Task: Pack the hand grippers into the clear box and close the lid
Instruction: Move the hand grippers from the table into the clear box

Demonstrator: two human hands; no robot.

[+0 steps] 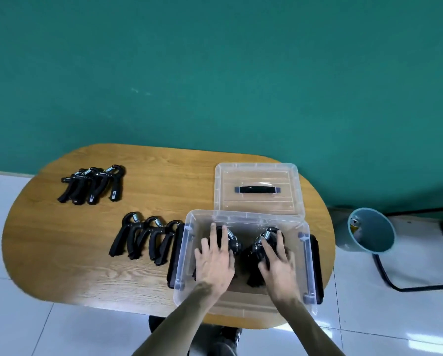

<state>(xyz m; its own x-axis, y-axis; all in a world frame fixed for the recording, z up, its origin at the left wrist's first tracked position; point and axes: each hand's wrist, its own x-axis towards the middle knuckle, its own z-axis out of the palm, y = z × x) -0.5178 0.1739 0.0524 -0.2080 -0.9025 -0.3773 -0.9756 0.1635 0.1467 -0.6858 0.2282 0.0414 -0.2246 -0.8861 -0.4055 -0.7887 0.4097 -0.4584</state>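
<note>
We see both hands down inside the clear box (243,219): the left hand (214,260) lies with straight, spread fingers on one black hand gripper (232,242), and the right hand (279,263) rests its fingers the same way on a second gripper (262,246), neither one curled round it. The box sits at the near edge of the wooden table (61,253), its lid (259,186) lying flat just behind it. Just left of the box is a row of grippers (146,240); another cluster (92,185) lies farther back left. A teal bin (369,231) stands on the floor, right.
</note>
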